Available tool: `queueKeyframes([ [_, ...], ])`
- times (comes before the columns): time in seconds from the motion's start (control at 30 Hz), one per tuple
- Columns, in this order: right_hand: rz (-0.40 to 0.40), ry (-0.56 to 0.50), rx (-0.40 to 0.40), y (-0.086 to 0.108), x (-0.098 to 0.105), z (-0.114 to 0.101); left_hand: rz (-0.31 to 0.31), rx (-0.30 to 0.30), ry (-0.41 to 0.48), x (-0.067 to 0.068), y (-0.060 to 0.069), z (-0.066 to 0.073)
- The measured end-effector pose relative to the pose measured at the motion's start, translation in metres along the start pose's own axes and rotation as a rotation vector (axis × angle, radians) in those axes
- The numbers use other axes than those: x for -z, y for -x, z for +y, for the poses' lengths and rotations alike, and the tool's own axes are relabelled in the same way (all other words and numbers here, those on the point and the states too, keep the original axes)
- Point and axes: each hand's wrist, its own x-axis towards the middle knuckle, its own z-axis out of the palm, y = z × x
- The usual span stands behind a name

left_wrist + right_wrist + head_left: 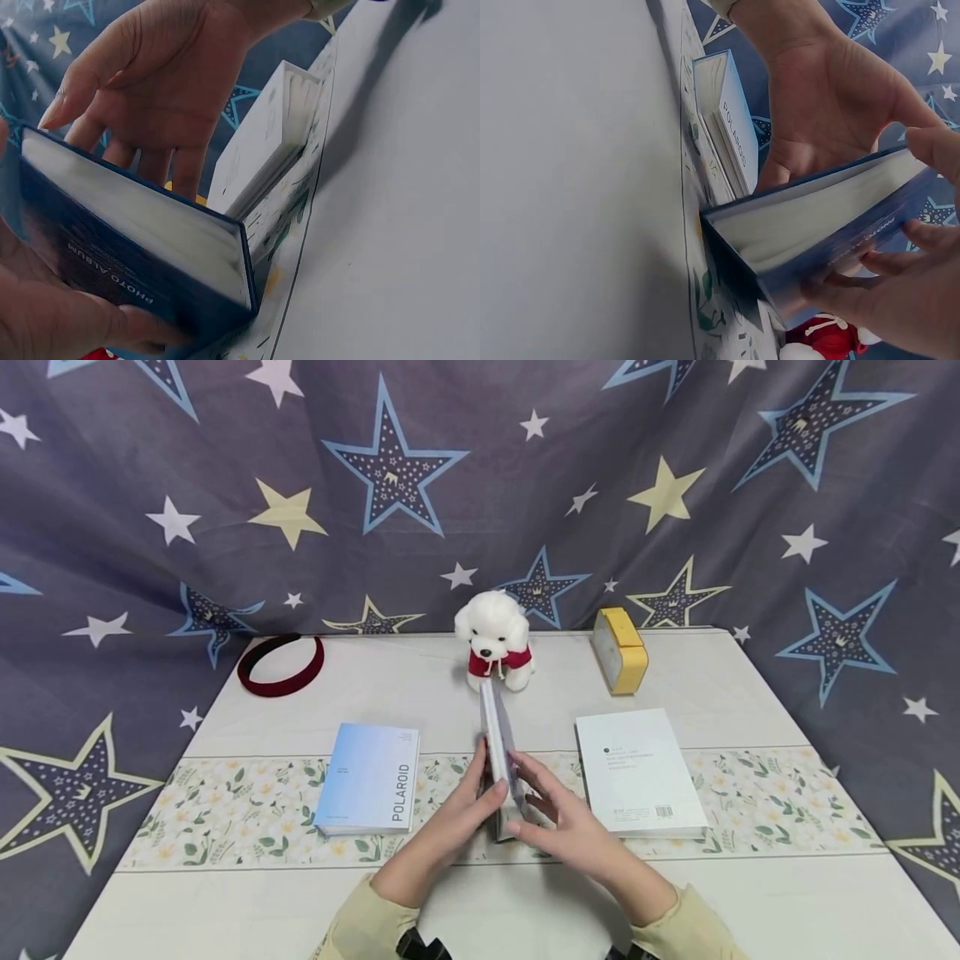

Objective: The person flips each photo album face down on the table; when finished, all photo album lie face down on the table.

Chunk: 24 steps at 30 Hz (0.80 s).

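A dark blue photo album (pixel 493 727) stands on edge between the two hands, its block of pages showing white in both wrist views. My left hand (pixel 453 817) holds its left side, the thumb at the near edge. On the other side, my right hand (pixel 573 831) holds the album with spread, bent fingers and the thumb lower down. In the left wrist view, the lettered cover (pixel 112 262) lies against the left hand (pixel 60 315), with the right hand (pixel 169 90) behind. The right wrist view shows the right hand's fingers on the other cover (pixel 832 262).
A blue Polaroid album (pixel 367 777) lies at the left, a white book (pixel 637 772) at the right. Behind are a dark red headband (pixel 281 687), a white plush dog (pixel 491 627) in a red top and a yellow box-shaped object (pixel 622 652). A star-patterned curtain hangs at the back.
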Motion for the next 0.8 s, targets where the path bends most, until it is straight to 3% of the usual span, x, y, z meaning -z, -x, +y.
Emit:
queueKeyframes([
  [0.17, -0.022, 0.130, 0.032, 0.000, -0.003, 0.000, -0.065, -0.040, 0.159, -0.001, 0.000, 0.000],
  [0.37, 0.000, 0.255, 0.087, -0.001, -0.004, 0.003, -0.034, -0.033, 0.287, 0.001, 0.003, 0.003],
  [0.43, 0.024, 0.292, 0.056, -0.001, -0.004, 0.004, 0.000, -0.026, 0.310, 0.002, 0.004, 0.002],
  [0.57, 0.092, 0.366, -0.091, 0.001, -0.002, 0.007, 0.081, -0.019, 0.343, 0.005, 0.005, -0.003],
  [0.67, 0.130, 0.414, -0.176, 0.002, 0.000, 0.010, 0.124, -0.011, 0.329, 0.007, 0.006, -0.007],
  [0.8, 0.148, 0.468, -0.218, 0.003, 0.003, 0.013, 0.159, 0.031, 0.279, 0.010, 0.006, -0.012],
])
